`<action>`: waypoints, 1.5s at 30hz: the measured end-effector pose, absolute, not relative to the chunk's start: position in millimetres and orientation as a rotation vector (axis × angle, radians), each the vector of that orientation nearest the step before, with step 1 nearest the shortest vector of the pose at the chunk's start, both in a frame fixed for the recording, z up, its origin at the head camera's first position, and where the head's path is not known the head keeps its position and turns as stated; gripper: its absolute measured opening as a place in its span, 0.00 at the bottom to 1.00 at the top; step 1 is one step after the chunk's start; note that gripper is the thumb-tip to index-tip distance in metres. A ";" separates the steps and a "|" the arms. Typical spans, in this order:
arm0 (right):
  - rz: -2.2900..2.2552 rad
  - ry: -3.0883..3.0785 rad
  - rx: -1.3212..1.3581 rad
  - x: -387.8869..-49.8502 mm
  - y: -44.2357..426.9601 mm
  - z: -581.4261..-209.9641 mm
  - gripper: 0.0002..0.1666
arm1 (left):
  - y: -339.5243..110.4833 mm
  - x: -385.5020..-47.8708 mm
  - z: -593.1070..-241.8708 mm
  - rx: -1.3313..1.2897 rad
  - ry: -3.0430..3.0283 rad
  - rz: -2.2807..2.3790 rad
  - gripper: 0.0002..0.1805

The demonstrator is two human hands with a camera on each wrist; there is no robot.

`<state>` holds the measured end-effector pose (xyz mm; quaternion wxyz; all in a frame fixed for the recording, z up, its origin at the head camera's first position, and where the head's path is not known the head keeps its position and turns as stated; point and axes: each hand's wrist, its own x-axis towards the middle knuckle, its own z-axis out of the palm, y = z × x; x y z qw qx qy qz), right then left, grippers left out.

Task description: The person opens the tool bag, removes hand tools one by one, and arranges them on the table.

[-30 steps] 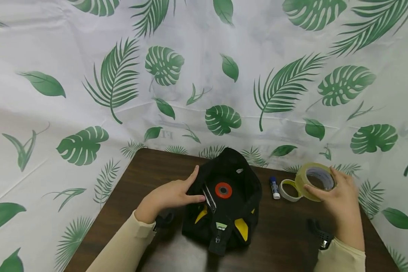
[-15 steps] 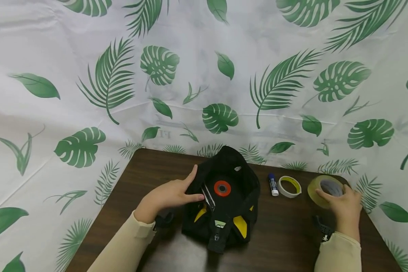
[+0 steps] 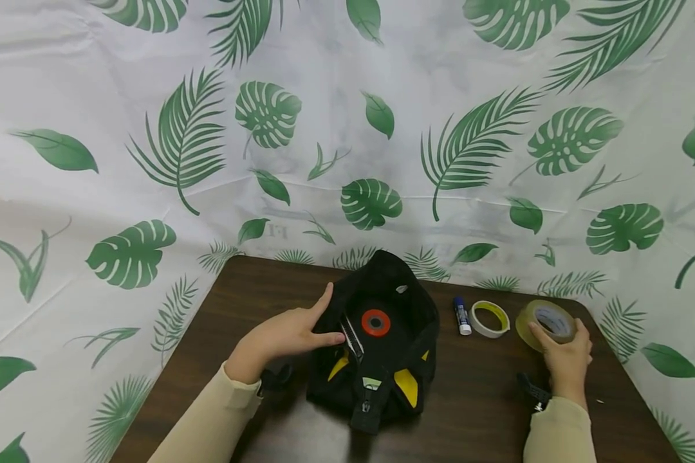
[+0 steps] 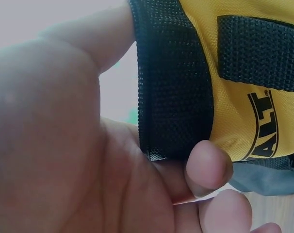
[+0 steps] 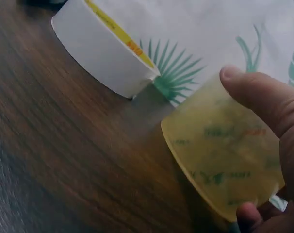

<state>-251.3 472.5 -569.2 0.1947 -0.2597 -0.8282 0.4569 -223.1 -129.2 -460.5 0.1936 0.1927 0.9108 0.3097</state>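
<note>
A black and yellow bag [image 3: 376,360] stands with its mouth spread, a red disc [image 3: 376,323] inside it. My left hand [image 3: 284,341] grips the bag's left rim; in the left wrist view the thumb and fingers [image 4: 209,165] lie either side of the black edge band [image 4: 173,87]. At the right, my right hand [image 3: 567,360] holds a wide roll of clear yellowish tape [image 3: 531,326]. The right wrist view has the thumb on the upper part of that tape [image 5: 224,150] and a fingertip at its lower edge.
A white tape roll with a yellow inside [image 3: 489,320] and a blue and white glue stick [image 3: 462,316] rest between the bag and my right hand, on the dark wooden table [image 3: 475,399]. A leaf-patterned cloth [image 3: 324,128] hangs behind.
The clear tape roll, in my right hand, has moved away from the white roll and down towards the tabletop at the right. My left hand keeps its grip on the bag.
</note>
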 end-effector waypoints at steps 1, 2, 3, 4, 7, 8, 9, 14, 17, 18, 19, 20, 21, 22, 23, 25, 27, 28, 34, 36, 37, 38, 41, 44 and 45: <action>1.309 -2.302 -0.734 -251.9 472.8 -570.4 0.70 | -129.1 -223.6 -460.2 0.543 2.555 0.866 0.62; 1.332 -2.280 -0.738 -252.5 473.0 -570.8 0.71 | -129.0 -224.2 -459.9 0.544 2.557 0.862 0.62; 1.348 -2.262 -0.736 -252.9 473.0 -570.7 0.71 | -128.9 -224.7 -459.5 0.545 2.557 0.861 0.62; 1.360 -2.250 -0.733 -253.4 473.1 -570.4 0.71 | -128.8 -225.2 -459.3 0.547 2.556 0.862 0.62; 1.384 -2.248 -0.737 -255.2 471.8 -567.2 0.70 | -128.7 -225.9 -459.2 0.550 2.555 0.868 0.62; 1.386 -2.256 -0.739 -255.9 471.2 -565.9 0.71 | -128.9 -225.7 -458.9 0.551 2.555 0.872 0.62; 1.388 -2.271 -0.744 -256.4 470.5 -565.2 0.71 | -129.2 -225.3 -459.1 0.552 2.556 0.872 0.62; 1.383 -2.357 -0.778 -257.1 468.1 -565.4 0.72 | -131.4 -223.4 -461.2 0.541 2.550 0.874 0.63; 1.340 -2.427 -0.786 -258.0 468.4 -561.8 0.73 | -132.2 -223.1 -462.7 0.531 2.545 0.875 0.62; 1.315 -2.456 -0.786 -258.7 468.8 -559.2 0.74 | -132.4 -223.1 -462.7 0.530 2.545 0.877 0.62; 1.289 -2.486 -0.786 -259.5 469.0 -555.7 0.75 | -132.4 -223.2 -462.8 0.529 2.545 0.880 0.62; 1.263 -2.519 -0.787 -260.2 469.0 -551.3 0.75 | -132.6 -223.3 -462.7 0.525 2.547 0.880 0.62; 1.234 -2.555 -0.792 -260.6 468.9 -546.7 0.76 | -132.5 -223.3 -462.3 0.523 2.549 0.879 0.62; 1.204 -2.583 -0.796 -260.9 468.2 -541.2 0.76 | -132.4 -223.4 -461.8 0.519 2.551 0.878 0.62; 1.173 -2.604 -0.800 -261.1 467.3 -535.8 0.77 | -132.3 -223.6 -461.7 0.519 2.553 0.880 0.63; 1.142 -2.622 -0.818 -260.4 464.5 -523.7 0.77 | -131.7 -224.1 -461.2 0.515 2.559 0.880 0.63; 1.103 -2.613 -0.829 -258.3 461.1 -511.6 0.76 | -131.1 -224.6 -461.3 0.519 2.560 0.880 0.63; 1.093 -2.593 -0.828 -257.0 458.9 -505.4 0.75 | -130.8 -224.8 -461.2 0.524 2.560 0.883 0.63; 1.104 -2.467 -0.781 -244.0 433.3 -460.0 0.68 | -128.7 -225.4 -459.6 0.537 2.551 0.890 0.62; 1.140 -2.442 -0.730 -239.0 416.4 -441.4 0.65 | -127.7 -226.2 -459.2 0.534 2.553 0.886 0.62; 1.168 -2.433 -0.704 -236.3 405.5 -432.1 0.64 | -127.3 -226.5 -458.7 0.536 2.552 0.888 0.62; 1.191 -2.434 -0.662 -233.6 394.1 -423.8 0.62 | -127.0 -227.0 -458.6 0.536 2.551 0.889 0.62; 1.254 -2.482 -0.498 -224.8 355.6 -404.2 0.58 | -126.1 -227.3 -459.4 0.535 2.547 0.887 0.62; 1.314 -2.558 -0.243 -214.7 315.5 -390.6 0.56 | -126.3 -226.3 -461.7 0.531 2.538 0.879 0.63; 1.332 -2.579 -0.156 -211.3 301.6 -386.1 0.55 | -126.5 -226.0 -462.4 0.531 2.537 0.879 0.63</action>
